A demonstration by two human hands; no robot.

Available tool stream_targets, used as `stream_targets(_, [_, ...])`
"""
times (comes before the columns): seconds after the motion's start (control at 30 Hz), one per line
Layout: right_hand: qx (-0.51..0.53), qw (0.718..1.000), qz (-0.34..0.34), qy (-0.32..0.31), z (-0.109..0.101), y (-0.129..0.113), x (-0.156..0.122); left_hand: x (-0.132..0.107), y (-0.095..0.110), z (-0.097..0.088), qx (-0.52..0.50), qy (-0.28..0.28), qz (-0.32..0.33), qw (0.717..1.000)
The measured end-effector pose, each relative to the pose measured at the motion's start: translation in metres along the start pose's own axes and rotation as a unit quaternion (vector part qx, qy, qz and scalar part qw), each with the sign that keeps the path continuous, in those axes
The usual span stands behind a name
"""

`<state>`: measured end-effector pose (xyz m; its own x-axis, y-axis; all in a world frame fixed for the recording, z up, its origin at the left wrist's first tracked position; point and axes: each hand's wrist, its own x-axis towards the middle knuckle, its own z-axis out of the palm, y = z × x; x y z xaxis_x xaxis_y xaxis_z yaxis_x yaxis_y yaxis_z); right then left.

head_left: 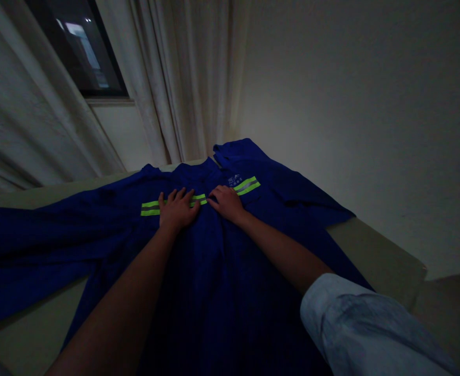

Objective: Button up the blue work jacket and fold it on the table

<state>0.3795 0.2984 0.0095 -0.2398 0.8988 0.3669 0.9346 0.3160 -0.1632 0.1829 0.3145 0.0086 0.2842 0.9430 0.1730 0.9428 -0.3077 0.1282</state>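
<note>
Pale blue shirt sleeve (pixel 355 324) filled the lower right of the view, ending partway along the right forearm. Both bare arms reached forward over a blue work jacket (pixel 214 292). The left hand (pixel 178 210) lay open and palm down, its fingers spread over a reflective strip (pixel 151 209), gripping nothing. The right hand (pixel 225 203) rested just beside it near the jacket's centre front, equally open and pinching no cloth. Flat palms and spread fingers like these pressed the cloth evenly without dragging up folds. A second reflective strip (pixel 247 185) crossed the chest beyond the right hand. The jacket lay face up on a pale table (pixel 374 256), its collar (pixel 196 169) toward the far edge and one sleeve running out of view to the left.
</note>
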Motion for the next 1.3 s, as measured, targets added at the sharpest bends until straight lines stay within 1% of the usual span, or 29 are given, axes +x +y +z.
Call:
stream_targets(0.1, [-0.025,1.0,-0.013,0.008,-0.0007,-0.0018,-0.0008,-0.0001,0.0005,0.0,-0.001,0.003,-0.001,1.0])
stream_targets(0.27, [-0.028,0.999,0.018,0.005,-0.003,-0.0029,-0.0007,-0.0002,0.0002,-0.0003,-0.002,0.002,-0.001,1.0])
stream_targets(0.33, [-0.024,1.0,0.019,0.003,-0.0034,-0.0029,-0.0001,-0.0014,0.0007,-0.0003,-0.001,0.004,0.002,1.0])
stream_targets(0.4, [-0.014,1.0,0.009,-0.005,-0.0028,-0.0023,0.0009,-0.0035,0.0017,-0.0005,0.006,0.027,0.008,1.0])
stream_targets(0.43, [-0.007,1.0,0.003,-0.012,-0.0022,-0.0017,0.0015,-0.0044,0.0022,-0.0007,0.01,0.045,0.025,0.999])
stream_targets(0.5, [0.004,1.0,-0.002,-0.024,-0.0005,-0.0004,0.0026,-0.0051,0.0028,-0.0007,0.01,0.062,0.096,0.993])
stream_targets(0.57, [0.006,1.0,0.001,-0.028,0.0009,0.0007,0.0034,-0.0035,0.0021,-0.0001,0.001,0.039,0.174,0.984])
stream_targets(0.6, [0.006,1.0,0.002,-0.028,0.0013,0.0011,0.0036,-0.0021,0.0013,0.0005,-0.003,0.02,0.199,0.98])
stream_targets(0.63, [0.006,1.0,0.003,-0.028,0.0014,0.0013,0.0037,-0.0004,0.0003,0.0011,-0.005,0.004,0.209,0.978])
stream_targets(0.8, [-0.006,1.0,-0.004,-0.026,0.0007,0.0015,0.0043,0.0047,-0.0026,0.0021,-0.004,-0.007,0.205,0.979])
stream_targets(1.0, [-0.024,0.999,-0.013,-0.024,0.0039,0.0033,0.0055,0.0025,-0.0009,-0.0015,-0.002,-0.013,0.198,0.98])
stream_targets(1.3, [-0.021,0.999,-0.012,-0.022,0.0051,0.0035,0.0054,0.0015,0.0001,-0.0026,0.001,-0.012,0.196,0.981])
